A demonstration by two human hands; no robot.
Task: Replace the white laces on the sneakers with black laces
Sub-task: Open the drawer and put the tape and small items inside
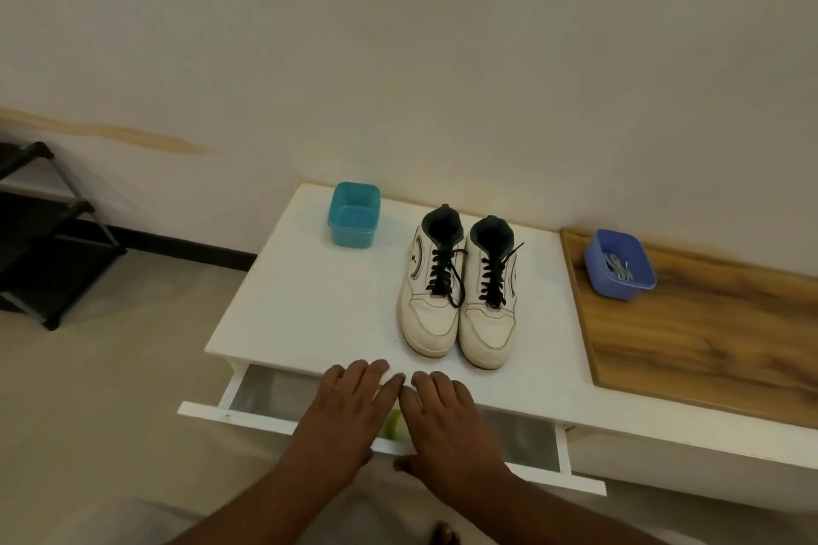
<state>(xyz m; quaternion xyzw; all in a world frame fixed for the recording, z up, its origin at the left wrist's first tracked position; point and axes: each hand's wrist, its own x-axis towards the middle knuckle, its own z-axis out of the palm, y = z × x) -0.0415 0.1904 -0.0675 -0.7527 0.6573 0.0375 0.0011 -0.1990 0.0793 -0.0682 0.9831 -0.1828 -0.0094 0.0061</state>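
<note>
While two bare hands are resting flat at the near edge of a low white cabinet top [310, 301], a pair of white leather sneakers [460, 296] is sitting side by side near the middle of that top, toes pointing toward the near edge and heels toward the wall. Both sneakers are carrying black laces [445, 274] — threaded up through the eyelets, with loose ends trailing over the sides. The left hand [349, 403] and the right hand [442, 412] are lying palm down just beside each other, fingers straight and held close together, fingertips reaching onto the white surface short of the sneaker toes; neither is holding anything. Beneath the hands, a shallow white drawer [248, 414] is standing pulled out from the cabinet front, and a small yellow-green object [394, 423] is showing between the two hands — what it is cannot be told. Toward the far left corner of the top, a teal square plastic tub [354, 219] is sitting open. To the right, a wood-grain board [708, 345] is adjoining the white top, and near its far left corner a blue rectangular plastic tub [619, 263] is holding a bundle of pale laces [619, 266]. Off to the left, a dark metal shelf rack [48, 235] is standing on the floor against the wall.
</note>
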